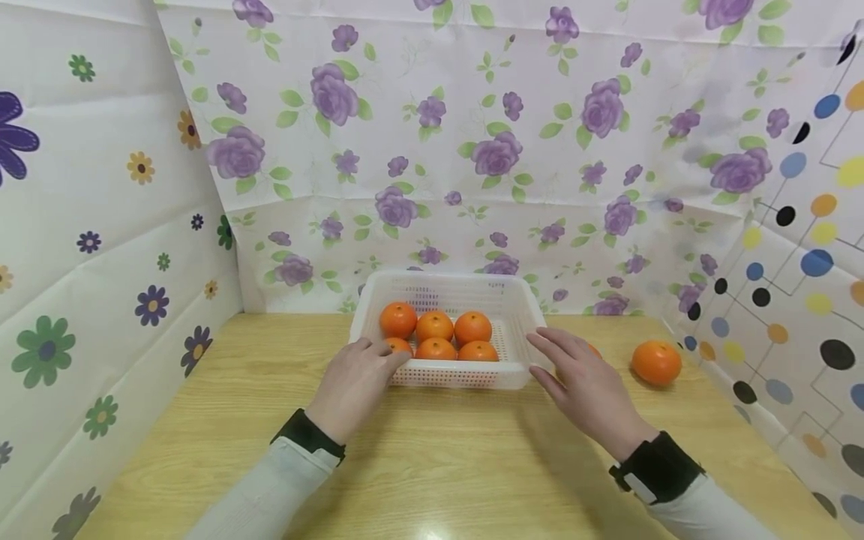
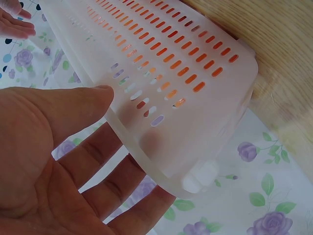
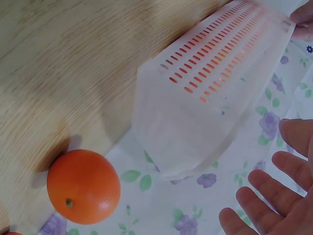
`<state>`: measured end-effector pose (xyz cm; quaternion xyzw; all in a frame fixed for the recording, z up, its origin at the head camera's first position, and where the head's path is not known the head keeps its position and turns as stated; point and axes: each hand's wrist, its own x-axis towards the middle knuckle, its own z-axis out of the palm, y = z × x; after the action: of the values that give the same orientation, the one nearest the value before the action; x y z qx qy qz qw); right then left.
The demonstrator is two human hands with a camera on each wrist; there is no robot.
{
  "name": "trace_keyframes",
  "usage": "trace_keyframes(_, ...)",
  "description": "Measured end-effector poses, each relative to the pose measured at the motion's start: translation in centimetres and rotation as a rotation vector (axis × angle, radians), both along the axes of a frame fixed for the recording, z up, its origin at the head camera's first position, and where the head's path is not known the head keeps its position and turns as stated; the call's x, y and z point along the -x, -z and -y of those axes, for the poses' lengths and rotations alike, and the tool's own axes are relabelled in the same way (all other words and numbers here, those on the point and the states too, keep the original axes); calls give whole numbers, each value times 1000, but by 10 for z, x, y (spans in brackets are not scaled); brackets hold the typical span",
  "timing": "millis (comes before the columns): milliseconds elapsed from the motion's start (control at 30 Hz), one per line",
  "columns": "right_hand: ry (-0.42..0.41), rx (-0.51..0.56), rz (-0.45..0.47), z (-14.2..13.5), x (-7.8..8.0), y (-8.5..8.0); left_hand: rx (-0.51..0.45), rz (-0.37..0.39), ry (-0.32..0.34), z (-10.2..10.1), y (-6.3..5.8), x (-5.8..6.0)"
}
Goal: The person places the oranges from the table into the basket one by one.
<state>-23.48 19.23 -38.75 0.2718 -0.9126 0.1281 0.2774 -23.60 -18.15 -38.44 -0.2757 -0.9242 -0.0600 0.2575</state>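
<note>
A white slotted plastic basket (image 1: 466, 375) stands on the table near the back wall, with several oranges (image 1: 435, 327) in two rows inside. At its front left corner my left hand (image 1: 354, 382) pinches the rim; in the left wrist view the thumb lies on the near side and the fingers pass behind the rim. My right hand (image 1: 590, 386) is beside the basket's right end with fingers spread. The right wrist view shows that hand (image 3: 279, 186) apart from the basket (image 3: 181, 117), holding nothing.
On the table (image 1: 432, 465), a loose orange (image 1: 656, 363) lies right of my right hand. Another orange (image 1: 594, 350) is mostly hidden behind that hand. Flower-patterned sheets (image 1: 432, 150) hang behind and at the left; a dotted sheet (image 1: 810, 300) stands at the right.
</note>
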Motion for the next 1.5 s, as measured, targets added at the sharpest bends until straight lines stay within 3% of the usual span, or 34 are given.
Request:
trace_keyframes(700,23,25,-44,-19,-12,-3,-4,-28,32,0,1,0)
trace_keyframes(1000,72,17,12,-30,-14,-4,13,-15,19,0,0,1)
trace_keyframes(1500,89,31,-29,-43,-14,0,16,11,2,-1,-1,0)
